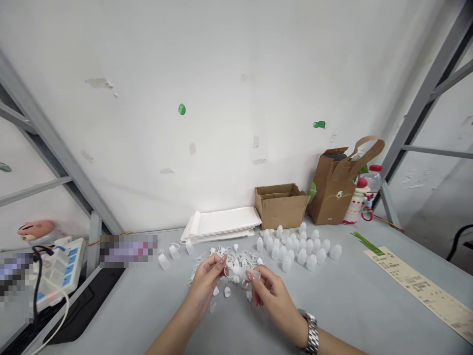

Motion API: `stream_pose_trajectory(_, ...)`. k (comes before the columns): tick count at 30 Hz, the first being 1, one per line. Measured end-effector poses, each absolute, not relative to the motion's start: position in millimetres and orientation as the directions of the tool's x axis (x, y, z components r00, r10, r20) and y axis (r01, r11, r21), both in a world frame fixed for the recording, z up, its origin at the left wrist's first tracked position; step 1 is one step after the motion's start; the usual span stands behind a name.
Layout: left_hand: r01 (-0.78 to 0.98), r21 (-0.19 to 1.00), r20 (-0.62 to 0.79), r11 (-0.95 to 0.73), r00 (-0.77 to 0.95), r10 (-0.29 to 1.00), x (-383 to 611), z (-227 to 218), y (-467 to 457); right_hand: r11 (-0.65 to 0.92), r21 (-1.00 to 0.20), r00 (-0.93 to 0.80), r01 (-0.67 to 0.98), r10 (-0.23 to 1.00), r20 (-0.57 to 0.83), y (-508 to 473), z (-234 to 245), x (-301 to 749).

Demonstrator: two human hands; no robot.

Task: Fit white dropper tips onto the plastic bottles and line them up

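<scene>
My left hand [209, 277] pinches a thin white cord at its fingertips. Opposite it, my right hand [266, 287] is closed on a small translucent white plastic piece, partly hidden by the fingers. Behind and beneath both hands lies a loose pile of white caps with cords [236, 259], several of them strewn toward me. To the right stand many frosted white plastic shells [295, 244] in a cluster. At the left, three shells with cord loops [173, 251] sit apart from the pile.
White flat sheets or bags [225, 222] lie against the wall beside an open cardboard box [283, 209]. A brown paper bag [330, 192] and a bottle stand at the right rear. A paper strip [417, 286] lies right; a power strip [68, 271] is far left.
</scene>
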State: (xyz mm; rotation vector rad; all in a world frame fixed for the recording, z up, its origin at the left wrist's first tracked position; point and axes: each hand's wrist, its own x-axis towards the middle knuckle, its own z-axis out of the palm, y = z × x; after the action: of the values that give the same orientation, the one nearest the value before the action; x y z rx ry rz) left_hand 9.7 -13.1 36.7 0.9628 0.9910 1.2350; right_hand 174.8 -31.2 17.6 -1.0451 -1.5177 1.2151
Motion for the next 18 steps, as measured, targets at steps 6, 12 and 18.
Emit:
stream_pose_trajectory(6, -0.272, 0.960, -0.064, 0.073, 0.044, 0.997, 10.3, 38.7, -14.0, 0.151, -0.986, -0.235, 0.073, 0.963, 0.130, -33.5, 18.7, 174.6)
stream_pose_trajectory(12, -0.245, 0.967, -0.058, 0.064, 0.033, 0.998, 9.5, 37.9, -14.0, 0.154, -0.986, -0.234, 0.070, 0.963, 0.134, -34.1, 20.2, 174.5)
stream_pose_trajectory(18, -0.288, 0.956, -0.038, 0.049, 0.044, 0.998, 9.1, 34.9, -13.9, 0.167, -0.982, -0.228, 0.091, 0.963, 0.143, -34.4, 20.9, 175.6)
